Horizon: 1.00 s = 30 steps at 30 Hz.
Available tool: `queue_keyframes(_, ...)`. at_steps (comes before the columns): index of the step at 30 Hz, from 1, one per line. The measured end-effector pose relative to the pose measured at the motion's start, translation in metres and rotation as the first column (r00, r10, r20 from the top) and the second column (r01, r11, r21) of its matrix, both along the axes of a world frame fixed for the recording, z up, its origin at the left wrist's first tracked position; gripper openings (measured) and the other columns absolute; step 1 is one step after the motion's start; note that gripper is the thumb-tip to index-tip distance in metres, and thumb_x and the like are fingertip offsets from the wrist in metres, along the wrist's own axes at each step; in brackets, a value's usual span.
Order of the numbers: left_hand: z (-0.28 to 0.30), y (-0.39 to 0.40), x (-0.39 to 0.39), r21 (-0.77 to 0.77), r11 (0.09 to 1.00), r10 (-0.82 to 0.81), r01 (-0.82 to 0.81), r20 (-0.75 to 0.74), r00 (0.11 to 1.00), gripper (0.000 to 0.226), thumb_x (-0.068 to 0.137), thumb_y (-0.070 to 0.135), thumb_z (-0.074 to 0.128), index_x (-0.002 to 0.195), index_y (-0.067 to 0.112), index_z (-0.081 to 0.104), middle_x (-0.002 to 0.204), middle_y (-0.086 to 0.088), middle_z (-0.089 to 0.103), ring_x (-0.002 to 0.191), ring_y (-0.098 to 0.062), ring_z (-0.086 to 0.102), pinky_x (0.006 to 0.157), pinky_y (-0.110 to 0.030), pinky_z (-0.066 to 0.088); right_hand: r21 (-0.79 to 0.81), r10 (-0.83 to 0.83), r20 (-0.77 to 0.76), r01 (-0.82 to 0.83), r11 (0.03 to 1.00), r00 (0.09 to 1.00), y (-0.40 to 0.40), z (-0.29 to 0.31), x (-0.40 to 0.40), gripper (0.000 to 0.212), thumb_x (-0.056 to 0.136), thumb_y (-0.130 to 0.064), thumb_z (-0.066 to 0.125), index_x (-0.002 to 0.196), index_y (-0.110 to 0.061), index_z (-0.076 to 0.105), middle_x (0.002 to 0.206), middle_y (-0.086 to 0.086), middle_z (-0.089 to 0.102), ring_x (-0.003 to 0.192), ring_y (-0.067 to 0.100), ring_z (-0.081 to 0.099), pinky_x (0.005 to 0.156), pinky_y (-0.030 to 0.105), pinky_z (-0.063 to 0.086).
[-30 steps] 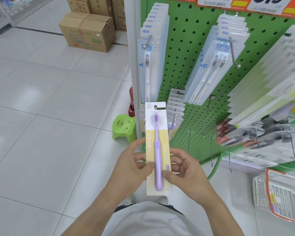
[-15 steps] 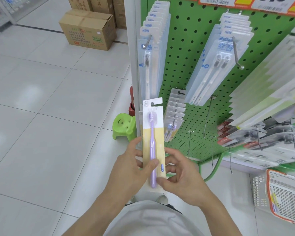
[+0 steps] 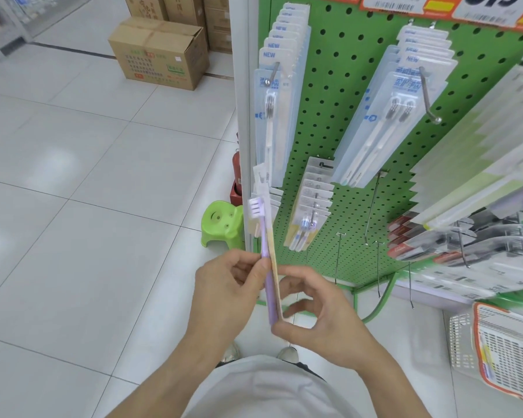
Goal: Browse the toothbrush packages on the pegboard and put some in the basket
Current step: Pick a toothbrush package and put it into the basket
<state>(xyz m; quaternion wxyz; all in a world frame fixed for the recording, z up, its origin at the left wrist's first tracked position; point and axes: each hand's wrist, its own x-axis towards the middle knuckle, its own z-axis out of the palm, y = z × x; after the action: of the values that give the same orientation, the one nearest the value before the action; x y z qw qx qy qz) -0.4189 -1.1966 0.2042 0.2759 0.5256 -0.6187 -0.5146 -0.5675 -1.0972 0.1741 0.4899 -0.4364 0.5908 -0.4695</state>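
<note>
Both hands hold a purple toothbrush package in front of me, turned edge-on so I see its side. My left hand pinches its middle with thumb and fingers. My right hand pinches its lower end. The green pegboard stands just beyond, hung with rows of clear toothbrush packages on metal hooks. A white basket with an orange rim sits on the floor at the lower right, with a package visible inside.
A green plastic stool and a red extinguisher stand by the rack's left post. Cardboard boxes sit on the tiled floor at the back. Several bare hooks stick out low on the pegboard.
The package has turned from face-on to edge-on in my hands. My right hand has slid to its bottom end.
</note>
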Motion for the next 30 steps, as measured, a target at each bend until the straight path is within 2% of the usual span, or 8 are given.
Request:
queue_keyframes(3, 0.001, 0.000, 0.004, 0.086, 0.996, 0.015, -0.007, -0.092, 0.996, 0.005, 0.090, 0.018, 0.074, 0.087, 0.020, 0.077, 0.071, 0.003, 0.075, 0.066, -0.015, 0.073, 0.062, -0.031, 0.061, -0.007, -0.016, 0.025, 0.016, 1.000, 1.000, -0.002, -0.003, 0.003, 0.060, 0.077, -0.014, 0.087, 0.128, -0.032, 0.062, 0.128, -0.002, 0.066, 0.120, 0.024, 0.062, 0.097, 0.045, 0.055)
queue_keyframes(8, 0.003, -0.002, 0.007, 0.137, 0.991, 0.004, 0.012, -0.117, 0.993, 0.012, 0.095, 0.017, 0.067, 0.093, 0.017, 0.079, 0.076, 0.003, 0.077, 0.072, -0.016, 0.074, 0.062, -0.023, 0.059, -0.058, -0.032, -0.042, 0.030, 0.998, 0.999, -0.002, -0.005, 0.009, 0.050, 0.086, -0.022, 0.080, 0.127, -0.044, 0.063, 0.133, -0.009, 0.062, 0.131, 0.018, 0.056, 0.104, 0.041, 0.049)
queue_keyframes(11, 0.004, -0.002, 0.008, 0.200, 0.974, -0.076, 0.107, -0.158, 0.985, 0.032, 0.094, 0.043, 0.057, 0.096, 0.020, 0.079, 0.084, 0.003, 0.078, 0.080, -0.016, 0.074, 0.072, -0.028, 0.061, -0.081, -0.066, -0.140, 0.055, 0.995, 0.988, -0.002, -0.006, 0.011, 0.047, 0.088, -0.027, 0.075, 0.128, -0.048, 0.062, 0.137, -0.014, 0.057, 0.130, 0.017, 0.055, 0.100, 0.039, 0.052)
queue_keyframes(13, 0.002, -0.001, 0.009, 0.163, 0.970, -0.167, 0.179, -0.089, 0.982, 0.033, 0.089, 0.053, 0.058, 0.098, 0.027, 0.078, 0.088, 0.008, 0.077, 0.084, -0.014, 0.073, 0.076, -0.028, 0.060, -0.089, -0.062, -0.226, 0.043, 0.995, 0.972, -0.002, -0.007, 0.011, 0.047, 0.091, -0.029, 0.075, 0.130, -0.050, 0.061, 0.138, -0.016, 0.053, 0.123, 0.019, 0.057, 0.090, 0.035, 0.055)
queue_keyframes(17, -0.005, -0.002, 0.015, 0.043, 0.981, -0.190, 0.188, 0.041, 0.981, 0.018, 0.100, 0.029, 0.059, 0.105, 0.033, 0.076, 0.088, 0.018, 0.076, 0.081, -0.011, 0.072, 0.073, -0.025, 0.055, -0.080, -0.064, -0.238, 0.046, 0.996, 0.969, 0.001, -0.008, 0.013, 0.039, 0.089, -0.034, 0.077, 0.124, -0.048, 0.065, 0.123, -0.016, 0.052, 0.104, 0.021, 0.061, 0.079, 0.029, 0.052)
queue_keyframes(21, -0.004, 0.001, 0.019, 0.180, 0.953, -0.244, 0.246, -0.034, 0.969, 0.021, 0.101, 0.019, 0.059, 0.105, 0.029, 0.076, 0.088, 0.009, 0.078, 0.083, -0.024, 0.074, 0.081, -0.039, 0.060, -0.090, -0.253, -0.100, 0.244, 0.966, 0.962, -0.004, -0.006, 0.012, 0.032, 0.086, -0.017, 0.080, 0.111, -0.033, 0.065, 0.099, -0.011, 0.066, 0.083, 0.015, 0.067, 0.070, 0.029, 0.053)
queue_keyframes(25, -0.002, 0.008, 0.017, 0.322, 0.901, -0.263, 0.292, -0.132, 0.956, 0.018, 0.100, 0.013, 0.060, 0.107, 0.015, 0.077, 0.094, -0.002, 0.079, 0.089, -0.025, 0.076, 0.082, -0.044, 0.062, -0.112, -0.392, 0.010, 0.391, 0.914, 0.920, -0.017, 0.001, 0.007, 0.050, 0.079, -0.002, 0.084, 0.117, -0.021, 0.057, 0.089, 0.000, 0.068, 0.069, 0.015, 0.062, 0.060, 0.025, 0.049)
queue_keyframes(30, -0.001, 0.012, 0.016, 0.361, 0.859, -0.327, 0.364, -0.161, 0.931, 0.017, 0.100, 0.012, 0.060, 0.106, 0.008, 0.075, 0.092, -0.003, 0.079, 0.085, -0.024, 0.076, 0.075, -0.037, 0.063, -0.145, -0.404, 0.019, 0.402, 0.904, 0.915, -0.028, 0.006, 0.000, 0.054, 0.079, 0.003, 0.082, 0.119, -0.024, 0.058, 0.094, 0.002, 0.074, 0.081, 0.027, 0.072, 0.067, 0.047, 0.059)
